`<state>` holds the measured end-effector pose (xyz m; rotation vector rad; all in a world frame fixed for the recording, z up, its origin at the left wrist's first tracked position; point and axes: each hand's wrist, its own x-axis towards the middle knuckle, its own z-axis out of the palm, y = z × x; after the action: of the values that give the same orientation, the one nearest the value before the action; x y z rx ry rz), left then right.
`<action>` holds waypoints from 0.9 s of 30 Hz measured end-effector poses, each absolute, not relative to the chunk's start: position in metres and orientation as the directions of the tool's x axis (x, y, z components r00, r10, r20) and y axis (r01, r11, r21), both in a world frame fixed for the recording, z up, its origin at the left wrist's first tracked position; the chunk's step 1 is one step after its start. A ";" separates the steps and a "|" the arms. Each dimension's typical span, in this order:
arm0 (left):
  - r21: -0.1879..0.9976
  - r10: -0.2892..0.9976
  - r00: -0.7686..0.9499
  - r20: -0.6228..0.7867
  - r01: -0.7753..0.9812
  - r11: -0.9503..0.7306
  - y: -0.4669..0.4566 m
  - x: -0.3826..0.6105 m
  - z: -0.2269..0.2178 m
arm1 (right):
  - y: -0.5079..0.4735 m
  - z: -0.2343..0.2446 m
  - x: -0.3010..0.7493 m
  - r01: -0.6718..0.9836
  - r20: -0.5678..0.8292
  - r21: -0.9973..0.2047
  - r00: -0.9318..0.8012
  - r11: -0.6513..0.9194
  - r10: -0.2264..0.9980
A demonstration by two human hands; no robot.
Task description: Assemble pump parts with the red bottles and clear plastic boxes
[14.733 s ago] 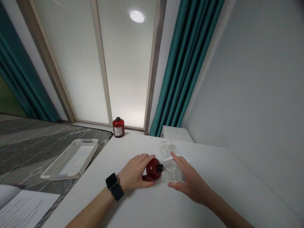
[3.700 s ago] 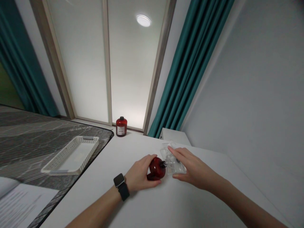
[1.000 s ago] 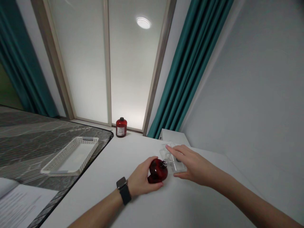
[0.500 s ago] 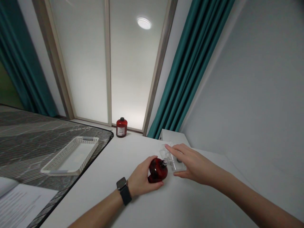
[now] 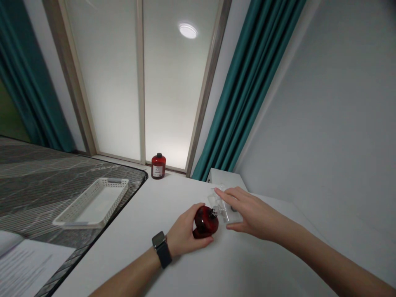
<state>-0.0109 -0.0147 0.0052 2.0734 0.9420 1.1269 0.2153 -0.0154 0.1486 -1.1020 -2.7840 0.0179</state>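
Observation:
My left hand, with a dark watch on its wrist, is wrapped round a dark red, rounded glass bottle. The bottle is tilted, and its shiny metallic neck points right. At the neck sits a clear plastic container, gripped between the thumb and fingers of my right hand. A small dark round spot shows through the container, partly behind my fingers. Whether neck and container touch, I cannot tell. Farther back, a second red bottle with a black cap and white label stands upright.
Both hands are over a white table. On the grey marbled surface to the left lie a white perforated basket and an open booklet. A white box stands beyond the table, near the teal curtain.

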 end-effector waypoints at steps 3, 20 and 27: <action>0.764 0.809 0.385 0.445 0.308 -0.567 -0.015 -0.011 0.005 | -0.016 0.149 0.215 0.682 0.127 -0.060 -0.719 0.729 0.683; 0.739 0.798 0.373 0.473 0.327 -0.590 -0.015 -0.010 0.004 | -0.016 0.156 0.210 0.720 0.042 -0.052 -0.690 0.692 0.722; 0.736 0.804 0.354 0.477 0.338 -0.586 -0.015 -0.009 0.002 | -0.015 0.159 0.207 0.723 0.015 -0.052 -0.689 0.689 0.725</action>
<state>-0.0088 -0.0146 0.0025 2.0976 0.9905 1.1692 0.2074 -0.0149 0.1587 -1.2243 -2.8549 0.0651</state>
